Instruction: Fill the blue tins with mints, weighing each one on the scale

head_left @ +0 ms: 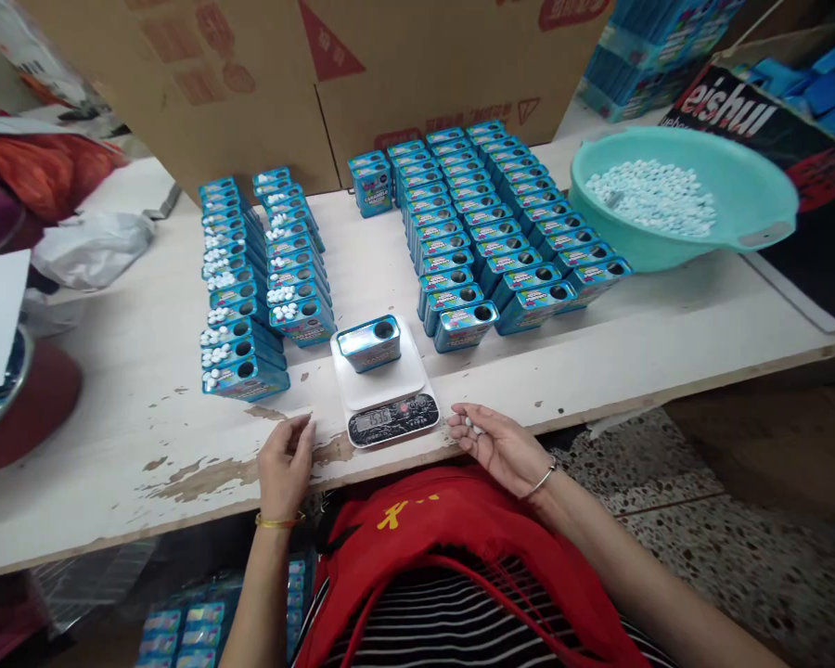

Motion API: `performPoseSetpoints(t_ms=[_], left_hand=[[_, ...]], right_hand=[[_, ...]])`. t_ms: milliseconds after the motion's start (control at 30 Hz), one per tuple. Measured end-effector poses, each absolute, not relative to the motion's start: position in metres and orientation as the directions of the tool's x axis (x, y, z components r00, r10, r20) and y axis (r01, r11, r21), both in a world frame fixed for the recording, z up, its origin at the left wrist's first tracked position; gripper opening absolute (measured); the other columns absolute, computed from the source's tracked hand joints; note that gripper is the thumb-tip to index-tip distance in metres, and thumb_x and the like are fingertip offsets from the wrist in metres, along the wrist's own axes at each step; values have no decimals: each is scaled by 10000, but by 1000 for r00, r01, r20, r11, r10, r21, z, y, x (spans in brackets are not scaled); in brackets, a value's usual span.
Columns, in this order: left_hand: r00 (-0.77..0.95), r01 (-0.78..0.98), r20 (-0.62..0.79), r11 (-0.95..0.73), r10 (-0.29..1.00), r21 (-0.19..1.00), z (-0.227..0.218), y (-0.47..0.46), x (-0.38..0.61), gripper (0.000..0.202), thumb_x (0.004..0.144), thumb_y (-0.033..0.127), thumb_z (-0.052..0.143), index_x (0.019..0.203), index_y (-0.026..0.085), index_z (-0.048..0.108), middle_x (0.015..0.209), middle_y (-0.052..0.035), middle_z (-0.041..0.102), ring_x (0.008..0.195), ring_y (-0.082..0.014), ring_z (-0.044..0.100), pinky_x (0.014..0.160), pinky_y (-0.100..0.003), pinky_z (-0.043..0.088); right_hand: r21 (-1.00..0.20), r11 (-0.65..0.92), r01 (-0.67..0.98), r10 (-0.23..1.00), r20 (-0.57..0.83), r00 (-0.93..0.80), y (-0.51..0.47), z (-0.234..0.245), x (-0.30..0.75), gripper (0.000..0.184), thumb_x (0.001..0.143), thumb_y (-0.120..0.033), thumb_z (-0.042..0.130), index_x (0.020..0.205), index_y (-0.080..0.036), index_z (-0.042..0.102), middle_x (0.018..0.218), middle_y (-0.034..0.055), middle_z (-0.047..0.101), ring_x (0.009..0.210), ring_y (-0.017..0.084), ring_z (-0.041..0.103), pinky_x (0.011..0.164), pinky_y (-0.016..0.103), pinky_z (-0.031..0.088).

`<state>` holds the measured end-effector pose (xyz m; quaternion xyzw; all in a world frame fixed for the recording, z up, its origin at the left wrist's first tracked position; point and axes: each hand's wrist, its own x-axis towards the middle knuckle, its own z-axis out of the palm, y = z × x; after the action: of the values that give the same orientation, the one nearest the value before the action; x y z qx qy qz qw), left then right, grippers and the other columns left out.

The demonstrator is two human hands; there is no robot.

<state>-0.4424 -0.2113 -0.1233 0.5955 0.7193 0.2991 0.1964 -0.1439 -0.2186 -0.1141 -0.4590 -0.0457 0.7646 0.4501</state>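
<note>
A blue tin [368, 345] with a round hole in its top stands on a white digital scale [388, 382], whose display reads about 153.6. At the table's front edge, left of the scale, my left hand [285, 464] rests with loosely bent fingers, thumb apart, and nothing visible in it. My right hand [497, 445] is palm up just right of the scale, its curled fingers cradling a few white candies [471, 425]. Left of the scale are two rows of blue tins [302, 320], many with white candies on top. More rows of tins with open holes [466, 325] stand to the right.
A turquoise basin [682, 250] of pale candies sits at the right back. Large cardboard boxes [417, 83] line the table's far side. At the left are a white plastic bag [94, 249] and a dark red bowl [42, 408]. More blue tins [181, 631] lie below the table.
</note>
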Motion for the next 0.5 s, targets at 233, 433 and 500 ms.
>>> performPoseSetpoints(t_ms=[233, 433, 500], left_hand=[[-210, 710, 69, 103, 975, 697, -124, -210, -446, 333, 825, 459, 520, 924, 163, 638, 853, -49, 672, 703, -142, 590, 670, -267, 490], [-152, 728, 158, 3, 976, 686, -122, -201, -445, 295, 847, 418, 520, 960, 171, 637, 916, -52, 669, 804, -155, 603, 755, -282, 480], [-128, 730, 172, -24, 977, 683, -122, -198, -445, 283, 852, 410, 521, 960, 175, 635, 913, -48, 667, 801, -152, 599, 754, -280, 477]], right_hand=[[-532, -598, -600, 744, -647, -168, -217, -105, -152, 116, 745, -219, 672, 831, -145, 652, 824, 64, 641, 687, 107, 596, 563, 204, 471], [-721, -523, -455, 845, -508, -168, -184, -72, -166, 161, 737, -232, 656, 867, -138, 639, 797, 28, 623, 563, 51, 509, 463, 172, 355], [-838, -428, -339, 904, -394, -167, -161, -55, -172, 154, 758, -236, 620, 881, -144, 633, 772, 10, 618, 523, 41, 475, 445, 177, 315]])
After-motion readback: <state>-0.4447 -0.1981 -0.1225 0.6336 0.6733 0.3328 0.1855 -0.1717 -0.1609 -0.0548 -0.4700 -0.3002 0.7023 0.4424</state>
